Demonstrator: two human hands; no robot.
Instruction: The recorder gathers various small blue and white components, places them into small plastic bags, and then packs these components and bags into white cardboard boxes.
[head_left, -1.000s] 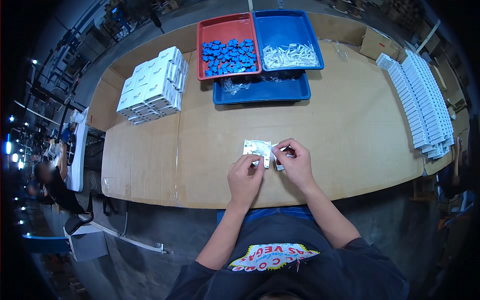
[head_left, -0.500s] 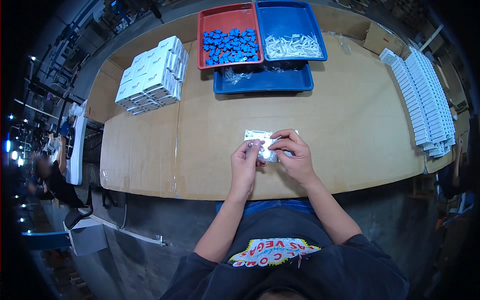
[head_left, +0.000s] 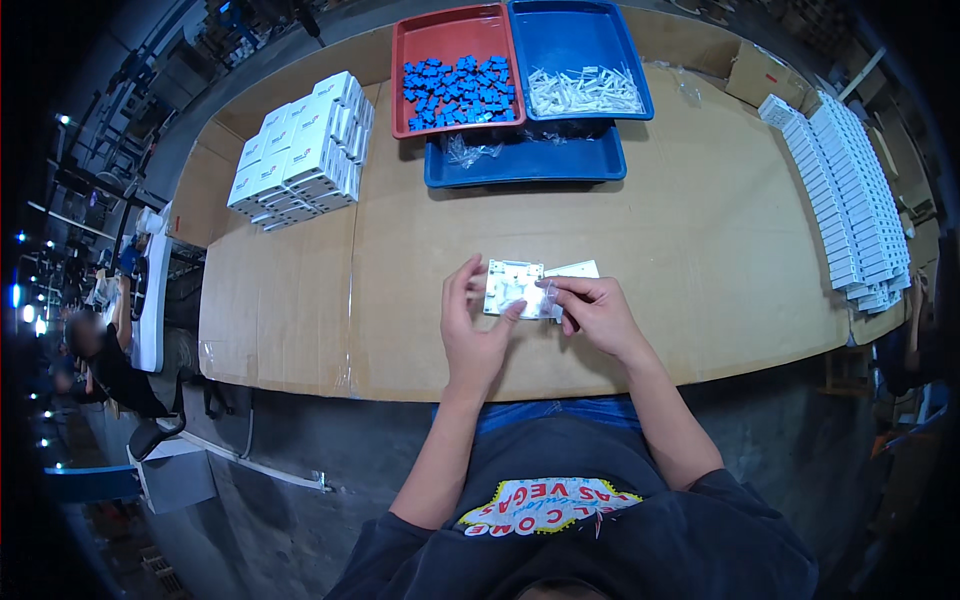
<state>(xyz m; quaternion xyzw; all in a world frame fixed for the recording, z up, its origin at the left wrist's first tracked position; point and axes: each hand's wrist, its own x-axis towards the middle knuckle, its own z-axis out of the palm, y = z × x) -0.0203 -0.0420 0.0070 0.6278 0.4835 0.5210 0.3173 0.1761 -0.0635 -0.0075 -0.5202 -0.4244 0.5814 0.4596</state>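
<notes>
A white square plastic housing [head_left: 512, 284] lies on the cardboard-covered table in front of me, its inner side with moulded ribs facing up. My left hand [head_left: 475, 330] is at its left edge, fingers spread apart and the thumb resting on the housing's lower part. On the right side, my right hand [head_left: 598, 312] has thumb and forefinger pinched on a small clear plastic bag [head_left: 548, 300], which overlaps the housing's right edge. What the bag contains is too small to make out. A second flat white plastic piece [head_left: 576, 269] lies partly behind the right hand.
Beyond my hands stand a red tray [head_left: 402, 80] of blue plastic parts, a blue tray [head_left: 637, 60] of thin white parts, and another blue tray [head_left: 525, 175] below them. Stacked white boxes [head_left: 300, 150] stand left; rows of white housings [head_left: 850, 200] line the right edge.
My left hand has let go of the clear bag and moved left, its fingers spreading. The housing shows more fully. My right hand has drawn slightly right and down with the bag.
</notes>
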